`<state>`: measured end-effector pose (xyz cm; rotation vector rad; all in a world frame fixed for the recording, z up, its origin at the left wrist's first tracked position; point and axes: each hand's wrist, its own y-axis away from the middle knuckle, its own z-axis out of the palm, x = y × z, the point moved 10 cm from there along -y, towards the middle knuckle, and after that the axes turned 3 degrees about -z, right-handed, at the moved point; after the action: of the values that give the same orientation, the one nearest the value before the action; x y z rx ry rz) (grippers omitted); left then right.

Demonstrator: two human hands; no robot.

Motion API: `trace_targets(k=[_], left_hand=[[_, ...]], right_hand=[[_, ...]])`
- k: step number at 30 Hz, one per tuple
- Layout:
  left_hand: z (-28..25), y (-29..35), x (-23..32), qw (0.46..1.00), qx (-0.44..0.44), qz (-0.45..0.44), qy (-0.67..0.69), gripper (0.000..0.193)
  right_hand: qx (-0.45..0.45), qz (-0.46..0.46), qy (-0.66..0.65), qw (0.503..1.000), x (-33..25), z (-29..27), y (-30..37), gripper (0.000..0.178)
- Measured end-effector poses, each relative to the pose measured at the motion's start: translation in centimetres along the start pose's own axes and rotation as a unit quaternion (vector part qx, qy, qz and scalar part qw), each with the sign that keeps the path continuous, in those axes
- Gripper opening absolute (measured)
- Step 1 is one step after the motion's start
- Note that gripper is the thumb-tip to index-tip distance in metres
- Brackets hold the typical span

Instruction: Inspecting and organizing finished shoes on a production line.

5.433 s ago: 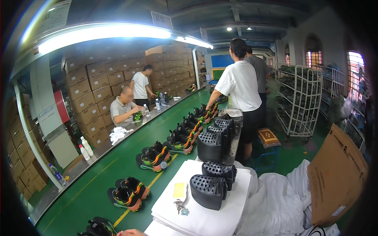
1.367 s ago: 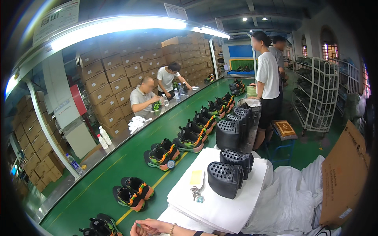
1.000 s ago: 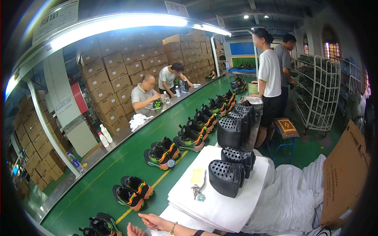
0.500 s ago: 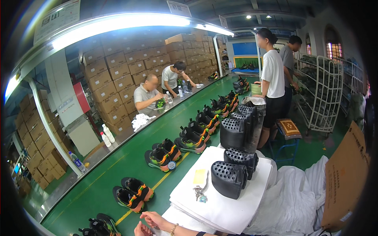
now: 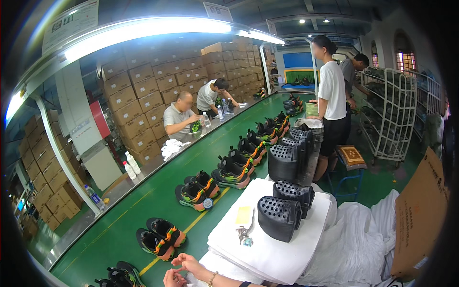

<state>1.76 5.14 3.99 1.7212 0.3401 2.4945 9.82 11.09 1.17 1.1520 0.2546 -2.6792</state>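
Both my hands are at the lower edge, close together beside a stack of white paper. My right hand, with a beaded bracelet at its wrist, has bent fingers spread a little apart, and I see nothing held in them. My left hand lies just below it, partly cut off by the frame. Its fingers are curled, and whatever they may hold is hidden. Nearest to my hands on the green table stands a pair of black, orange and green sneakers; another pair sits at the lower left.
Several more sneakers line the green table. Black perforated moulds, keys and a yellow tag rest on the paper. Co-workers sit across; a person stands at right, near a stool and a cardboard box.
My right hand has lifted slightly and its fingers have spread. The left hand has hardly moved. A far co-worker at the right has leaned toward the rack.
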Motion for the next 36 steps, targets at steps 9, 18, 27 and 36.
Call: trace_targets(k=[9, 18, 27, 36], left_hand=[[0.1, 0.1, 0.3, 0.999, -0.007, 0.024, 0.026, 0.018], [1.0, 0.2, 0.4, 0.999, -0.004, 0.042, -0.017, 0.015], [1.4, -0.4, -0.6, 0.996, -0.038, 0.027, -0.079, 0.017], [1.6, -0.6, -1.1, 0.993, -0.041, 0.023, -0.111, 0.022]], right_hand=[[0.021, 0.041, -0.027, 0.999, 0.0, -0.1, 0.7, 0.009], [0.014, 0.053, -0.016, 0.998, 0.2, 0.5, 0.8, 0.009], [0.014, 0.042, 0.0, 0.999, -0.2, 0.5, 0.7, 0.006], [0.019, 0.038, 0.007, 0.999, -0.2, 0.4, 0.7, 0.006]])
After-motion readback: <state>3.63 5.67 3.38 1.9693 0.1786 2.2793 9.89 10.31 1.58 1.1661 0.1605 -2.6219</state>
